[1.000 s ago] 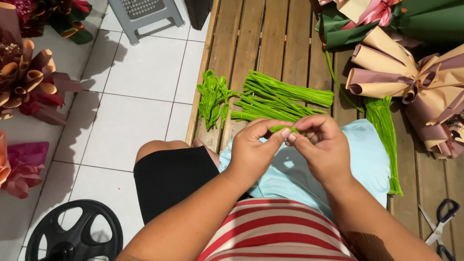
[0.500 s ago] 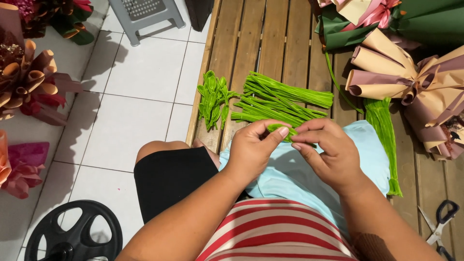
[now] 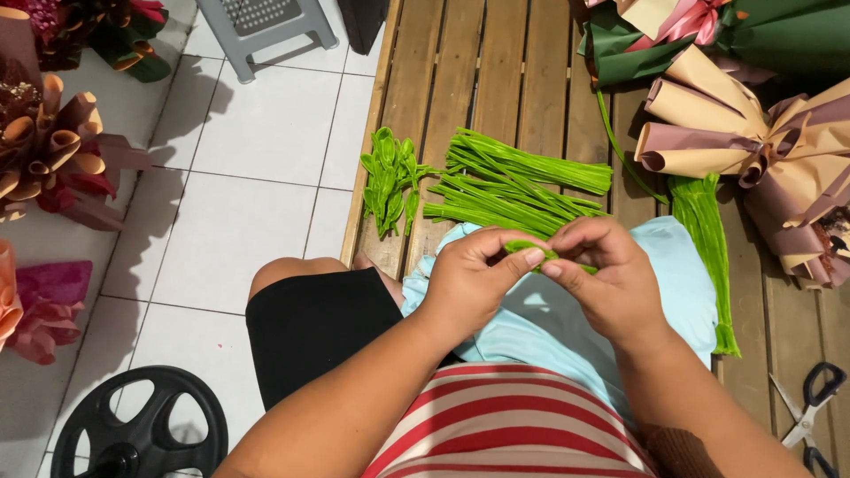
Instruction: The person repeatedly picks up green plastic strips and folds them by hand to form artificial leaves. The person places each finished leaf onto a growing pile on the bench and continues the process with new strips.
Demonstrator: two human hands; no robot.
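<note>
My left hand [image 3: 469, 279] and my right hand [image 3: 602, 274] meet above a light blue cloth [image 3: 673, 292] on my lap. Between their fingertips they pinch a short green fuzzy pipe cleaner [image 3: 531, 249], bent into a small loop. Just beyond my hands a pile of straight green pipe cleaners [image 3: 518, 181] lies on the wooden slat platform [image 3: 505, 71]. To its left sits a cluster of finished green leaf shapes [image 3: 390, 177]. Another bundle of green pipe cleaners [image 3: 704, 239] lies to the right of the cloth.
Paper-wrapped bouquets in brown [image 3: 753, 150] and dark green [image 3: 655, 44] lie at the upper right. Scissors [image 3: 810, 412] rest at the lower right. More paper flowers [image 3: 44, 150] stand on the white tile floor at left, with a grey plastic stool [image 3: 266, 26] and a black wheel [image 3: 142, 434].
My hands have stayed together over the cloth, their fingers shifting slightly as they work the green pipe cleaner. Nothing else has moved.
</note>
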